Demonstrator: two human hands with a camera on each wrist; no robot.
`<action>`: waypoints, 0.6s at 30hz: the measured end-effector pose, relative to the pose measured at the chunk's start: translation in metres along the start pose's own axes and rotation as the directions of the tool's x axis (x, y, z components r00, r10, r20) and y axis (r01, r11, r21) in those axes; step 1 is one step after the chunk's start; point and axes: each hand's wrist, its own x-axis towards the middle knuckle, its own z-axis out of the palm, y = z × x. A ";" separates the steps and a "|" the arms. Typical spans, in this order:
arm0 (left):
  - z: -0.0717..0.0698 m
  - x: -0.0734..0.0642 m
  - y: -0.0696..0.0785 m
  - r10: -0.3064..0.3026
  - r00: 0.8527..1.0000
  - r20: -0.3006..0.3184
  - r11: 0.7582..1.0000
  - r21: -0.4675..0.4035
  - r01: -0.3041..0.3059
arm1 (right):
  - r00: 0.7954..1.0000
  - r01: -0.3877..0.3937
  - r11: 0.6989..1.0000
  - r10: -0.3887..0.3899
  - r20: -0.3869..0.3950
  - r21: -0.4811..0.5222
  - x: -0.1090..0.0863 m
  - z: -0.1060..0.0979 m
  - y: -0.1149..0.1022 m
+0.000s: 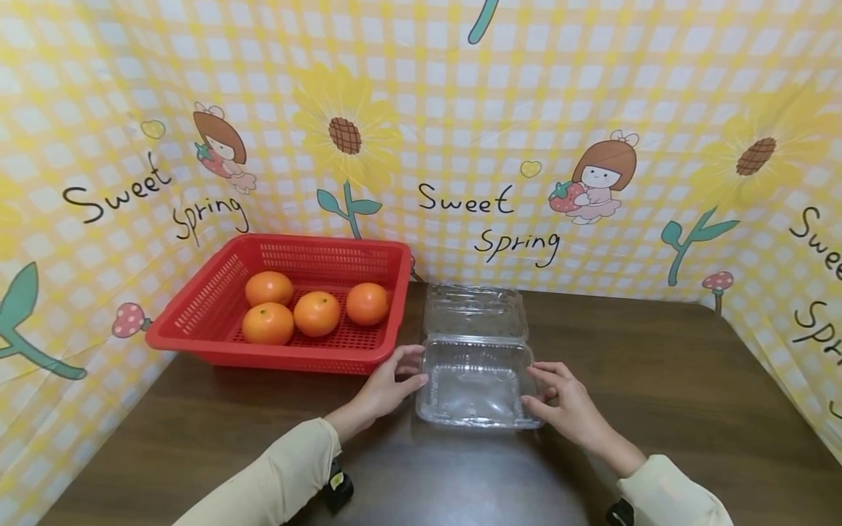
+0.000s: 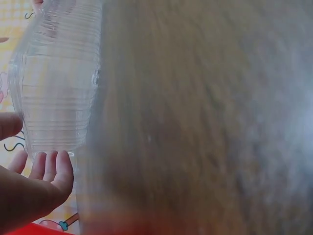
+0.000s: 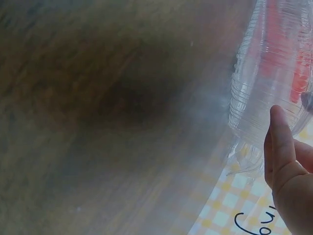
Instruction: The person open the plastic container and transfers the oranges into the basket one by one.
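A clear plastic clamshell box point(image 1: 470, 420) stands unfolded on the brown table, its lid point(image 1: 476, 314) laid back toward the wall. No contents show in its base. At the left side of the base is my left hand point(image 1: 384, 387), thumb and fingers spread at the rim. In the left wrist view, the fingertips of that hand point(image 2: 34, 193) touch the box's ribbed wall. Opposite, my right hand point(image 1: 572, 409) touches the right side, thumb near the front corner. The right wrist view shows a straight finger of this hand point(image 3: 288, 186) against the clear wall.
A red plastic basket point(image 1: 276, 358) holding several oranges point(image 1: 317, 314) stands left of the box, close to my left hand. The brown table point(image 1: 658, 365) extends to the right. Behind it hangs a yellow checked cloth point(image 1: 460, 146) with printed flowers and words.
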 end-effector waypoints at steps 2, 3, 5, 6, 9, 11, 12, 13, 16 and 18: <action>0.000 0.000 0.000 -0.017 1.000 0.000 1.000 -0.025 0.017 | 1.000 0.004 1.000 -0.004 0.003 -0.005 0.002 0.000 -0.001; 0.000 -0.001 0.001 -0.026 1.000 -0.002 0.999 -0.040 0.026 | 1.000 0.003 1.000 -0.003 0.007 -0.009 0.002 -0.001 -0.001; 0.000 -0.001 0.002 -0.045 0.999 -0.009 0.996 -0.078 0.044 | 1.000 0.008 1.000 -0.008 0.009 -0.024 0.005 0.000 -0.002; 0.001 -0.001 0.003 -0.055 0.998 -0.012 0.994 -0.096 0.053 | 1.000 0.007 0.999 -0.007 0.011 -0.033 0.006 0.001 -0.002; 0.002 -0.003 0.004 -0.069 0.998 -0.012 0.987 -0.144 0.066 | 1.000 0.004 0.998 -0.003 0.013 -0.063 0.008 0.002 -0.003; 0.002 -0.004 0.004 -0.077 0.997 -0.008 0.984 -0.163 0.074 | 1.000 -0.002 0.997 0.003 0.017 -0.078 0.009 0.003 -0.003; 0.002 -0.006 0.004 -0.078 0.997 -0.007 0.983 -0.165 0.076 | 1.000 -0.005 0.997 0.007 0.022 -0.080 0.009 0.004 -0.003; 0.001 -0.007 0.004 -0.082 0.997 -0.007 0.983 -0.165 0.080 | 1.000 -0.004 0.997 0.006 0.028 -0.079 0.009 0.005 -0.003; -0.005 -0.012 0.005 -0.086 0.996 -0.001 0.988 -0.129 0.085 | 0.999 0.003 0.997 0.000 0.036 -0.075 0.010 0.008 -0.004; -0.009 -0.016 0.006 -0.074 0.997 0.005 0.993 -0.095 0.075 | 1.000 0.011 0.997 -0.009 0.028 -0.079 0.012 0.011 -0.006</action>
